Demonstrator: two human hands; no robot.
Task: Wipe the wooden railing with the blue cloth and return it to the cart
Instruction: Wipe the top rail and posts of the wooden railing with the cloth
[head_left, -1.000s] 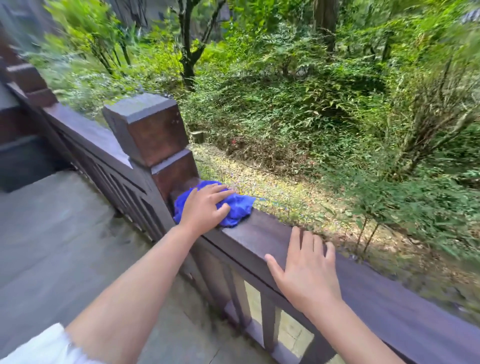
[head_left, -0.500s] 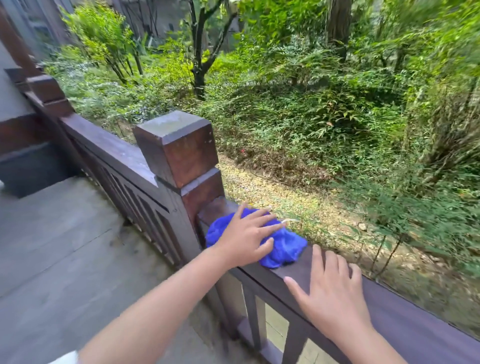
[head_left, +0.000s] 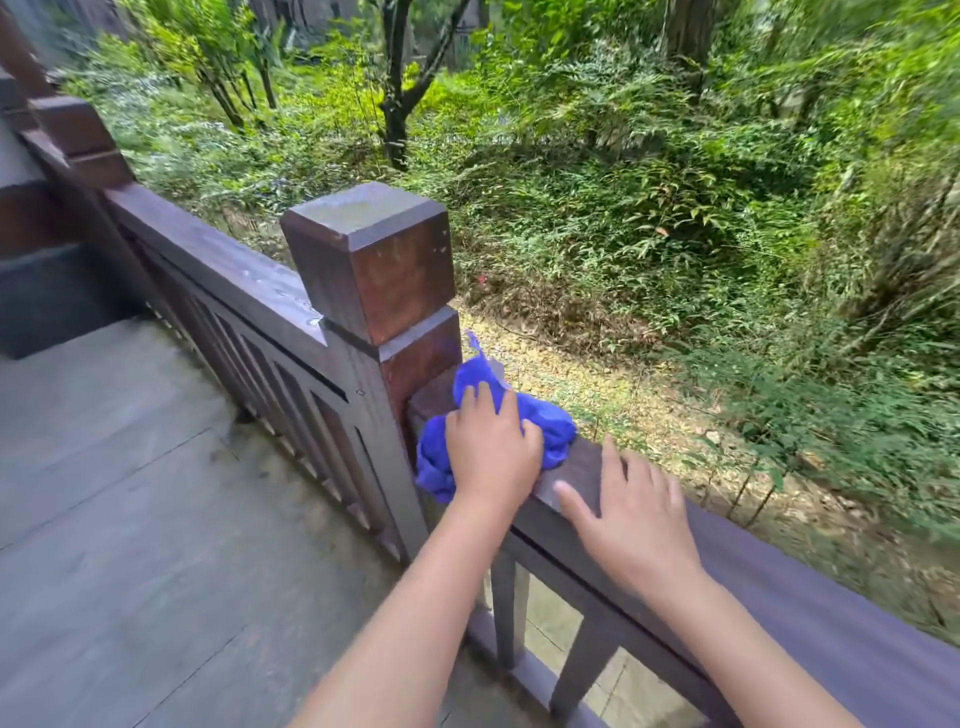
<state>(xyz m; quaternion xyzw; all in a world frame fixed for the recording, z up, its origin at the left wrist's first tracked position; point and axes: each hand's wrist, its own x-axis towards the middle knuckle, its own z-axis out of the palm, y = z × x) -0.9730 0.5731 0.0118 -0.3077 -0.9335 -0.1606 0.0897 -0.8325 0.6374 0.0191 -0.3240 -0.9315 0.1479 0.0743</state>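
Observation:
A crumpled blue cloth lies on the top rail of the dark wooden railing, right against the square post. My left hand presses down on the cloth with curled fingers gripping it. Just right of it, my right hand rests flat on the rail with fingers spread, holding nothing. Part of the cloth hangs over the rail's near edge, and my left hand hides its middle. No cart is in view.
The railing continues left past the post toward a second post. A grey plank deck lies on my side. Beyond the rail are leaf-strewn ground and thick green bushes.
My left hand has closed around the cloth and bunched it against the post. My right hand has slid left along the rail toward it. The camera has come closer.

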